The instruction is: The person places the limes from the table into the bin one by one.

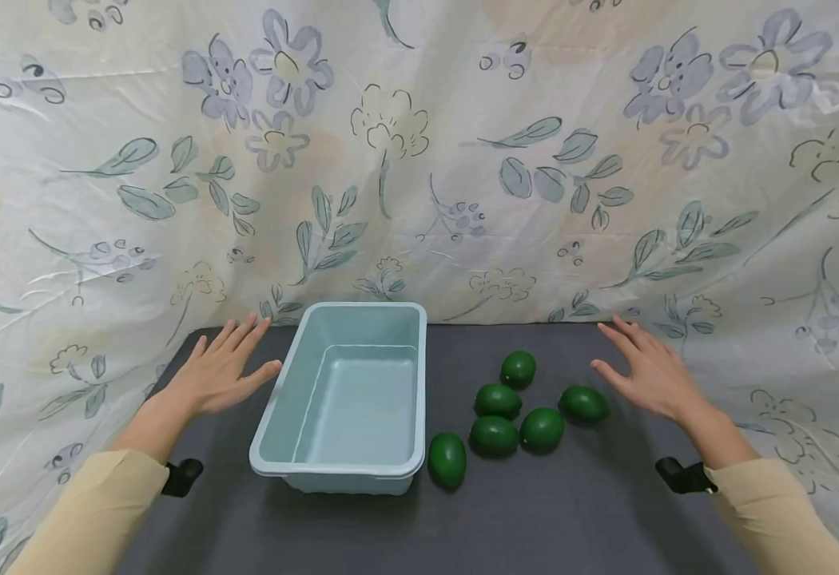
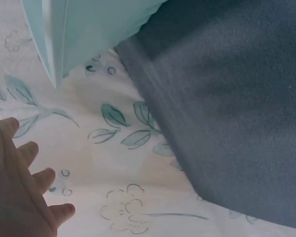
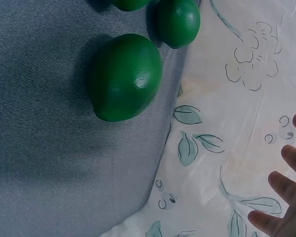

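Note:
My left hand [image 1: 218, 370] is held with spread, straight fingers just left of a pale blue-green plastic basin [image 1: 362, 471], its thumb tip right at the rim in the head view. Nothing lies inside the basin. On the other side, my right hand [image 1: 650, 370] also has its fingers spread and holds nothing. Nearest to it is a dark green lime [image 1: 584, 404], which shows large as a green lime [image 3: 126, 77] in the right wrist view. Several more limes [image 1: 494, 436] lie grouped between the basin and that hand, one [image 1: 447, 461] close beside the basin's right wall.
A dark grey cloth [image 1: 506, 519] covers the table. Behind it hangs a floral curtain [image 1: 448, 160], which also runs down both sides. Black wrist straps [image 1: 182, 477] sit at the cuffs of both beige sleeves [image 1: 779, 511].

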Tool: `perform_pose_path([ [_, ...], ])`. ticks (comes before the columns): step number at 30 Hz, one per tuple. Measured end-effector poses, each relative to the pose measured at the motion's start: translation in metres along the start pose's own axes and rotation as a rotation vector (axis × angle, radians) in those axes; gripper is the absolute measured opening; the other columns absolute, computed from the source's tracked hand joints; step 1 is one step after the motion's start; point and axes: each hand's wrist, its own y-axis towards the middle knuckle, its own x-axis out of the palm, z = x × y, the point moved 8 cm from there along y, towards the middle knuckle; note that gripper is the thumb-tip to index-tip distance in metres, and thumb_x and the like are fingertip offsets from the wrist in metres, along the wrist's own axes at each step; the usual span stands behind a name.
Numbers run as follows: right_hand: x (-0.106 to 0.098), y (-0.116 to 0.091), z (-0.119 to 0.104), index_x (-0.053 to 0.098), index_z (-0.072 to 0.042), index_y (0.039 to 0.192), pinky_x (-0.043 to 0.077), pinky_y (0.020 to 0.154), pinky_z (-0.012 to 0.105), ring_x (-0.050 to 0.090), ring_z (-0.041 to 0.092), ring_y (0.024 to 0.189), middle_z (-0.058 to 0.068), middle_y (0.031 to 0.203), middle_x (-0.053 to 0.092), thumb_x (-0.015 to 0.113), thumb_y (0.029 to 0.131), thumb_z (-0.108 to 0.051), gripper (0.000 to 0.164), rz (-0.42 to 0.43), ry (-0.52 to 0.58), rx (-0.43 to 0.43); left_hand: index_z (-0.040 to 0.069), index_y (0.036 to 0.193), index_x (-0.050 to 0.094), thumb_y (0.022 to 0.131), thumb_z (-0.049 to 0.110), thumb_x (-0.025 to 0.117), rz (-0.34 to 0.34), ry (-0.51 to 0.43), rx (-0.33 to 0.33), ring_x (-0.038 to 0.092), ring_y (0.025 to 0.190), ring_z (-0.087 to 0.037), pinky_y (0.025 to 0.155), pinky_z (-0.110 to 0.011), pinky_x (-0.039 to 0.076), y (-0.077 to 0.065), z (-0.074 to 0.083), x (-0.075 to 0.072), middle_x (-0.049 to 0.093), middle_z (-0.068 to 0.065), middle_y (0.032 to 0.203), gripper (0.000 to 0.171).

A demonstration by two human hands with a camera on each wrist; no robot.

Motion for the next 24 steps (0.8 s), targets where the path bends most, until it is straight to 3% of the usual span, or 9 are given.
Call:
perform_pose_path([
  [7,-0.002,-0.004,-0.001,0.037,-0.010,0.141,0.036,0.078,0.065,0.040,0.049,0.115,0.023,0.142,0.033,0.056,0.089,-0.042,0.065,0.081,-0.002,-0.030,0.012,0.149,0.007,0.090,0.061,0.034,0.046,-0.031,0.011,0.007,0.137,-0.045,0.103,-0.067,0.005,-0.002,0.001,-0.002,0.007,-0.018,0.153,0.082],
  [18,0.005,-0.011,0.007,0.037,-0.008,0.140,0.033,0.087,0.064,0.038,0.048,0.118,0.024,0.140,0.035,0.064,0.085,-0.035,0.067,0.157,0.100,0.020,0.006,0.148,0.011,0.093,0.052,0.040,0.120,-0.157,0.034,0.015,0.135,-0.046,0.103,-0.065,0.016,-0.003,-0.004,-0.002,0.012,-0.021,0.152,0.077],
  [24,0.011,-0.017,0.011,0.038,-0.004,0.139,0.033,0.086,0.064,0.039,0.050,0.114,0.028,0.134,0.039,0.066,0.084,-0.030,0.066,0.215,0.142,0.032,0.006,0.148,0.010,0.094,0.047,0.042,0.130,-0.254,0.038,0.015,0.134,-0.047,0.100,-0.067,0.016,-0.002,-0.008,0.000,0.012,-0.023,0.151,0.075],
])
